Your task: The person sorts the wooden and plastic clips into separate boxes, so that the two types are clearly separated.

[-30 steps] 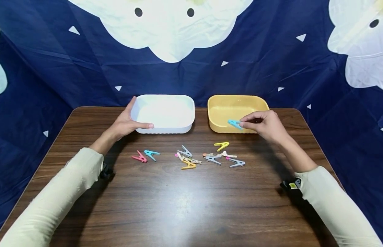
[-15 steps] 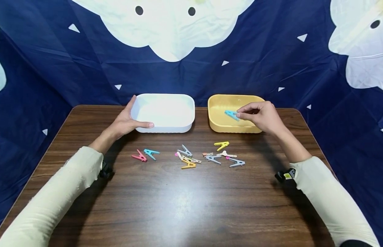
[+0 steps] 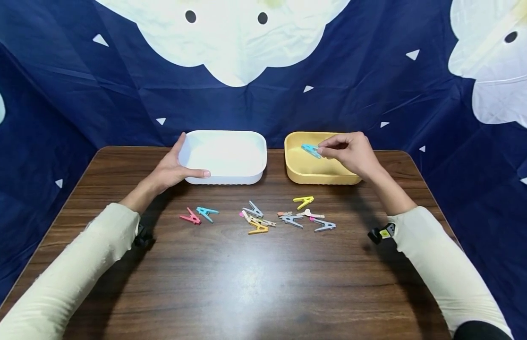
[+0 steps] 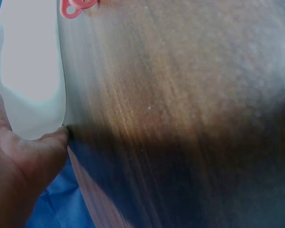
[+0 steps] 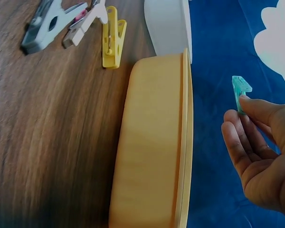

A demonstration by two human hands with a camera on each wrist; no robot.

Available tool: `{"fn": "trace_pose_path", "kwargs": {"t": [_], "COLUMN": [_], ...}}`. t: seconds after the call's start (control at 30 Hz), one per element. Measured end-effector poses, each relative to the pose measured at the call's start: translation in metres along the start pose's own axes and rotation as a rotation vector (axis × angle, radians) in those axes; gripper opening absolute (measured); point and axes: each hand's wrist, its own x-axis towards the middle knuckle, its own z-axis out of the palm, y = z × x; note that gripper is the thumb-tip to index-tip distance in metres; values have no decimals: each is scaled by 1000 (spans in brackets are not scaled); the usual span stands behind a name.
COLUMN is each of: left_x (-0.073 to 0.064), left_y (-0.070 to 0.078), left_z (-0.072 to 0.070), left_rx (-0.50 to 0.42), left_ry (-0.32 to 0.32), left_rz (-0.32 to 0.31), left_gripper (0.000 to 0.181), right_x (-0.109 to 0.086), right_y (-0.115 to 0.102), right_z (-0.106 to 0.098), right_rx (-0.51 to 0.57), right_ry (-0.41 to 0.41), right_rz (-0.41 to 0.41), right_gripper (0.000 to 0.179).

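In the head view my right hand [image 3: 350, 152] pinches a light-blue clothespin [image 3: 310, 150] between thumb and fingertips, over the yellow tub [image 3: 320, 179]. The right wrist view shows the clothespin [image 5: 240, 90] above the tub's rim level, its tip pointing away from the fingers. My left hand [image 3: 166, 169] holds the left end of the white tub [image 3: 229, 180], thumb along the front wall and fingers reaching round the far side. In the left wrist view the thumb of this hand [image 4: 28, 156] lies against the tub's side [image 4: 31, 114].
Several clothespins lie on the wooden table [image 3: 204, 283] before the tubs: a red one [image 3: 190, 216] and a blue one [image 3: 207, 213] at left, a mixed group with an orange one [image 3: 258, 228] in the middle, and a yellow one [image 3: 303, 202]. A blue cloth [image 3: 280, 104] hangs behind.
My right hand has moved left and away from me with the blue clothespin, from the yellow tub's front edge to over its inside. My left hand stays at the white tub.
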Motion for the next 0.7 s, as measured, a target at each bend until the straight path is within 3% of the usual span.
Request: {"fn": "trace_pose_path", "kwargs": {"t": [0.7], "left_x": [-1], "left_y": [0], "left_z": [-1], "left_rx": [13], "left_ry": [-1], "left_rz": [6], "left_gripper": [156], "right_x": [22], "right_y": [-20], "right_z": [22], "right_rx": [63], "right_ry": [-36], "right_rz": [-3], "right_gripper": [16]}}
